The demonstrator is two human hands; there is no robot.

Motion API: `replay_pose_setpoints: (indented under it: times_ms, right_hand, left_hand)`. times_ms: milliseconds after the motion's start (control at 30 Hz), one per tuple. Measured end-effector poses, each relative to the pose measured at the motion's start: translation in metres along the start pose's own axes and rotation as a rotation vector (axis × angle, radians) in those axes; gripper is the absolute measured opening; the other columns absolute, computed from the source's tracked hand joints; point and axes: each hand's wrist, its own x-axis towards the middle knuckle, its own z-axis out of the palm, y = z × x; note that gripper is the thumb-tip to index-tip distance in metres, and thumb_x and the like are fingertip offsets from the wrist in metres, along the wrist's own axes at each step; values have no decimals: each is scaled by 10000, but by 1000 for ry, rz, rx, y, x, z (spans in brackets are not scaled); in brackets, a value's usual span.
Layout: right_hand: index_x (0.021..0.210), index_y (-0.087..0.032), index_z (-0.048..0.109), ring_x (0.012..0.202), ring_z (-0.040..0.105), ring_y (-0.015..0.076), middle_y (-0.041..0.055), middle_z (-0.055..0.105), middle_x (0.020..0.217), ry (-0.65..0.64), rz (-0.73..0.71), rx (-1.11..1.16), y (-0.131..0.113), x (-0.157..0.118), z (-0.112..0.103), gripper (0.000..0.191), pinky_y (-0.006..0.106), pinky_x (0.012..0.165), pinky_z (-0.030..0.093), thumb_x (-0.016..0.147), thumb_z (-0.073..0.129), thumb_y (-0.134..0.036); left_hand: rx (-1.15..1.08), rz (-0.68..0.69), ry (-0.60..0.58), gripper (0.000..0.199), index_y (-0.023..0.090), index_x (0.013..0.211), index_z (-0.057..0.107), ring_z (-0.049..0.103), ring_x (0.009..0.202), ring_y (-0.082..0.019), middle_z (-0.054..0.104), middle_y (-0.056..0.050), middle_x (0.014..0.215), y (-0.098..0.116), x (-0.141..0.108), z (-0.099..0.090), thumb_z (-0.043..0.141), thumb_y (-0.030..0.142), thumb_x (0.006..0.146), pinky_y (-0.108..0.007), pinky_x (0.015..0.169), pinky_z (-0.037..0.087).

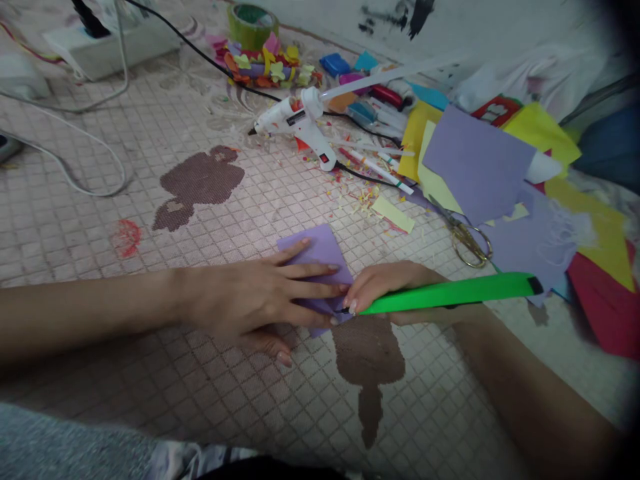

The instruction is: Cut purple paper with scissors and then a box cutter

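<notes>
Grey cloth (55,443) right at the bottom, then the left hand (250,297) spread open, pressing flat on purple paper (320,250), while the right hand (395,287) grips a green utility knife (450,297) at the paper's edge.

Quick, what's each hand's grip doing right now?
Left hand: open, fingers spread, pressing flat on the purple paper.
Right hand: closed, holding a green craft knife.

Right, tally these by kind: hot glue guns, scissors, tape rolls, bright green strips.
Hot glue gun: 1
Scissors: 1
Tape roll: 1
Bright green strip: 1
Total: 4
</notes>
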Motion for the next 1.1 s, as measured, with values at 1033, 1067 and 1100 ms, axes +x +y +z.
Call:
replay_pose_setpoints:
  times_ms: [1033,1067,1100]
  right_hand:
    - [1149,-178,636,1037,608,190,108,649,1130,80,7,-47,2,-9,12,295,312,888,479,877,584,-277]
    - [1150,-182,636,1036,608,189,106,649,1131,89,6,-47,2,-9,13,292,312,887,479,880,580,-279]
    - [1148,-184,637,1035,607,188,105,648,1132,101,7,-44,2,-10,14,290,314,886,478,883,575,-284]
  left_hand:
    - [-69,-30,31,551,270,1361,446,199,1412,-277,355,-53,1478,3,-1,0,570,431,849,-511,1151,-51]
    - [-59,-32,20,554,268,1366,439,189,1414,-277,344,-54,1483,3,-1,0,564,433,853,-510,1150,-60]
    - [-50,-32,15,557,262,1369,437,182,1416,-277,336,-56,1487,3,-1,0,560,434,855,-508,1149,-67]
